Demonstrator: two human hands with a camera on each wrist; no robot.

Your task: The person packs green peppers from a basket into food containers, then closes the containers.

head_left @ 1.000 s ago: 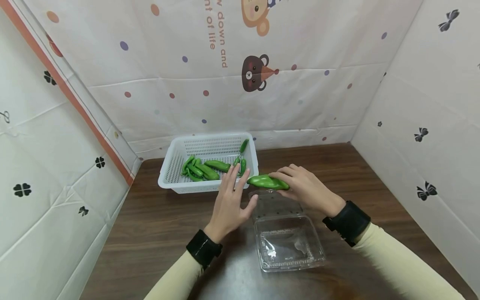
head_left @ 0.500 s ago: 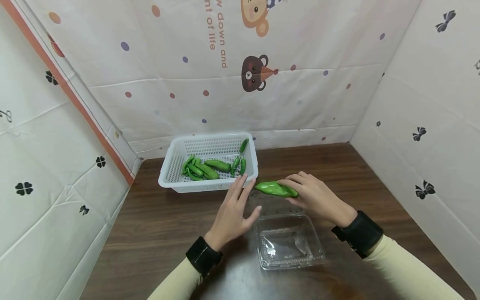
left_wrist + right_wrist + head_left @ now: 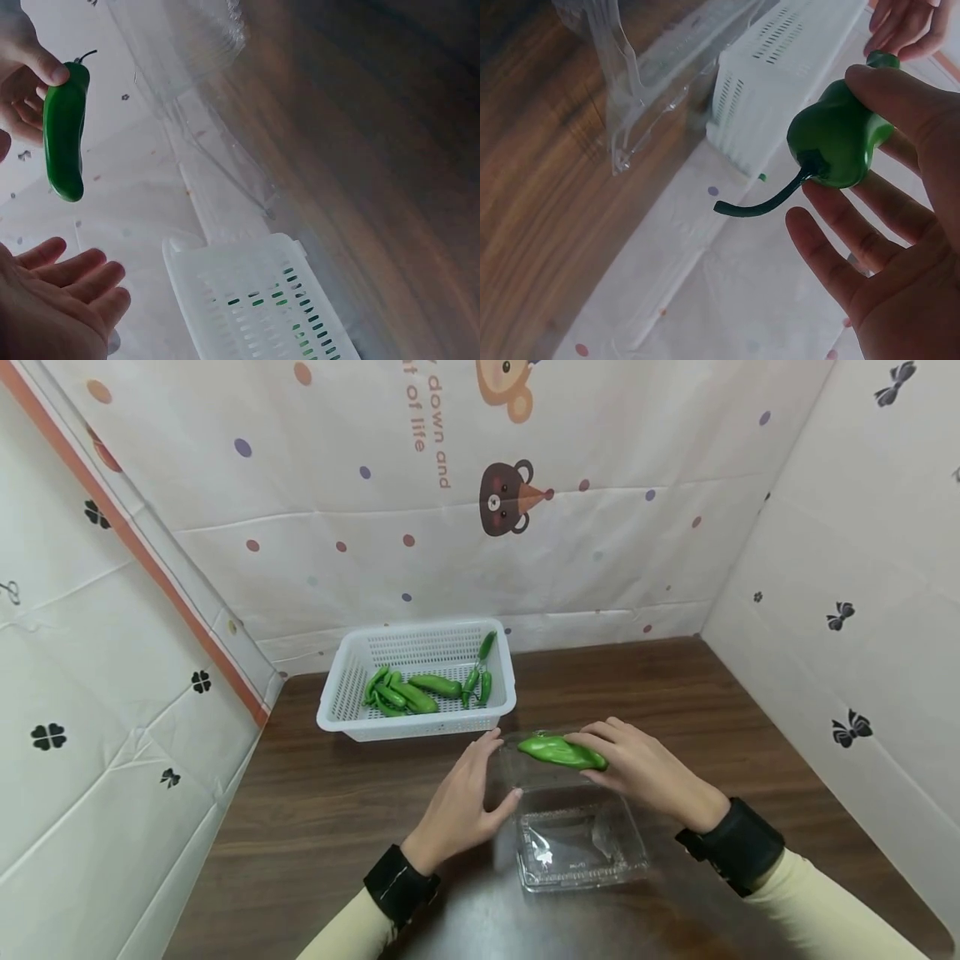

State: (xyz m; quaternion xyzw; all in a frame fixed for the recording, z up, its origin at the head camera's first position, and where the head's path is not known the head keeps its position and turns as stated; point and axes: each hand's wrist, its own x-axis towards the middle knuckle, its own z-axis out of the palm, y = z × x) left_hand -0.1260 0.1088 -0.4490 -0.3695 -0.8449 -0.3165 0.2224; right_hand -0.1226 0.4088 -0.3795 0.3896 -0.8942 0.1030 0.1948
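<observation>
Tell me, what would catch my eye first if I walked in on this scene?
Probably the bright green pepper that the right hand holds above the open clear plastic box on the dark wooden table. The left hand hovers open just beside that box. Behind them, a white basket holds several more green peppers, set against a wall printed with cartoon bears.

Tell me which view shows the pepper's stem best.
The right wrist view: the stem curves out dark and sharp from the green pepper, which the right hand grips. The left wrist view shows only a thin tip of it. In the head view the hand hides it.
</observation>
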